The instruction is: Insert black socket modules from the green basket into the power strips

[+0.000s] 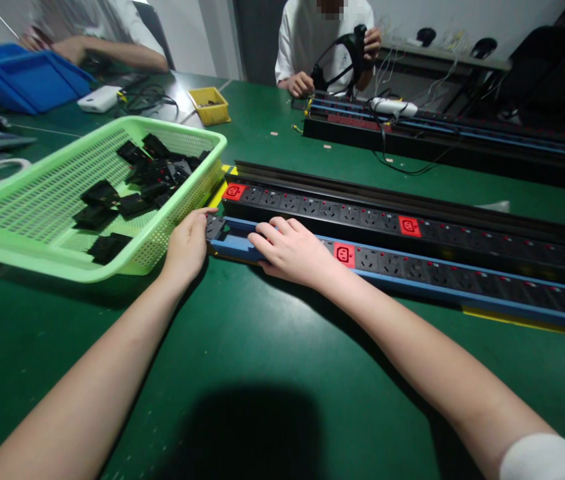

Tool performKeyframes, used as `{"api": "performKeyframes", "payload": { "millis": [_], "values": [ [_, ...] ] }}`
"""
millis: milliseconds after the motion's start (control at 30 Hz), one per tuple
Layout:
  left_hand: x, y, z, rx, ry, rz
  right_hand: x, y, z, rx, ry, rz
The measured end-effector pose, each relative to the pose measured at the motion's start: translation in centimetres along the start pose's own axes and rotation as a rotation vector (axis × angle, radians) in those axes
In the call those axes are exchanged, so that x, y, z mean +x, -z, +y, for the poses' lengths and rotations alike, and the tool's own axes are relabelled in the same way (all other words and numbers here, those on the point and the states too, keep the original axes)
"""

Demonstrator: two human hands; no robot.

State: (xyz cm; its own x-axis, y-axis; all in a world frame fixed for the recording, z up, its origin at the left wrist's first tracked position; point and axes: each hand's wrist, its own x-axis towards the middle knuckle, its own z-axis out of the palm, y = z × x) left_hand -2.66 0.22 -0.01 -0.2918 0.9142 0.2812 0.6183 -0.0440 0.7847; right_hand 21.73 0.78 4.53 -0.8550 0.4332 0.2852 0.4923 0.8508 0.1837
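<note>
A long blue-edged power strip (462, 283) with black sockets and a red socket (344, 254) lies across the green table. My left hand (188, 243) grips its left end, thumb resting on the end socket. My right hand (293, 250) lies on top of the strip just right of that, fingers curled over the sockets and pressing down. A second black strip (322, 208) with red sockets runs parallel just behind it.
A green mesh basket (37, 227) holding several black socket modules (135, 183) stands left of my hands. A small yellow bin (209, 105) and a blue bin (22, 77) sit farther back. Two other people work at the far side, one holding a black cable, beside more strips (462, 143).
</note>
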Motion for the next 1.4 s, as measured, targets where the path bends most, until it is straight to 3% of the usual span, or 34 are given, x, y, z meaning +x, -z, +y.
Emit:
{"api": "performKeyframes", "payload": {
  "millis": [600, 767, 967, 1167, 1400],
  "values": [
    [0.0, 0.5, -0.3, 0.041, -0.009, -0.087, -0.1, 0.1, 0.0, 0.095, -0.215, -0.029],
    [-0.5, 0.0, 0.4, 0.178, -0.106, -0.139, -0.1, 0.3, 0.1, 0.135, -0.252, -0.088],
    [-0.5, -0.5, 0.6, 0.155, -0.233, -0.191, -0.1, 0.3, 0.1, 0.113, -0.241, -0.077],
    [-1.1, -0.6, 1.1, 0.26, -0.118, -0.087, -0.1, 0.4, 0.0, 0.109, -0.241, -0.093],
    [-0.7, 0.3, 1.3, 0.177, -0.085, -0.242, -0.1, 0.3, 0.0, 0.087, -0.221, -0.098]
  ]
}}
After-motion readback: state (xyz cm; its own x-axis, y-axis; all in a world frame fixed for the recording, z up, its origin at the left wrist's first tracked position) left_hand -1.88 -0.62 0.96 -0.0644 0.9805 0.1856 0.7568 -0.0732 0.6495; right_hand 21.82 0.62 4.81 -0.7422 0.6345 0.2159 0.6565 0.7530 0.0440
